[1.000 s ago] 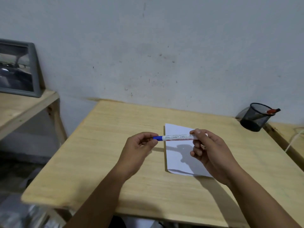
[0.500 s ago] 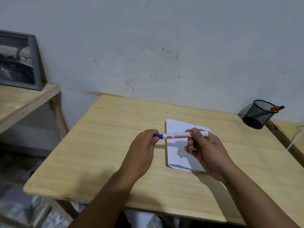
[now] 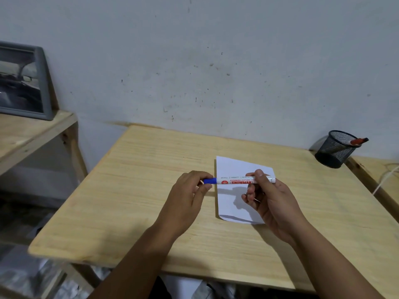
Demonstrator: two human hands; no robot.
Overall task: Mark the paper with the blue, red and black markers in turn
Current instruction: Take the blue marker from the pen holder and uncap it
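The right hand's grip [image 3: 262, 186] clenches the blue marker [image 3: 241, 180] level above the paper [image 3: 235, 203]; the left grip [image 3: 199, 186] pinches its cap [image 3: 210, 180]. Pull straight apart, barrel steady.

I can't see the blue cap's [image 3: 209, 180] far end, left hand's [image 3: 185, 203] fingers cover it. Marker barrel [image 3: 241, 180] partly behind right hand [image 3: 269, 203]. Red marker [image 3: 358, 141] mostly sunk in mesh cup [image 3: 333, 151]. Picture frame [image 3: 23, 83] cut off, far left of cup.

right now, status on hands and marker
Left hand pinching blue cap. Right hand gripping marker barrel, level above paper. Paper unmarked, unobstructed.
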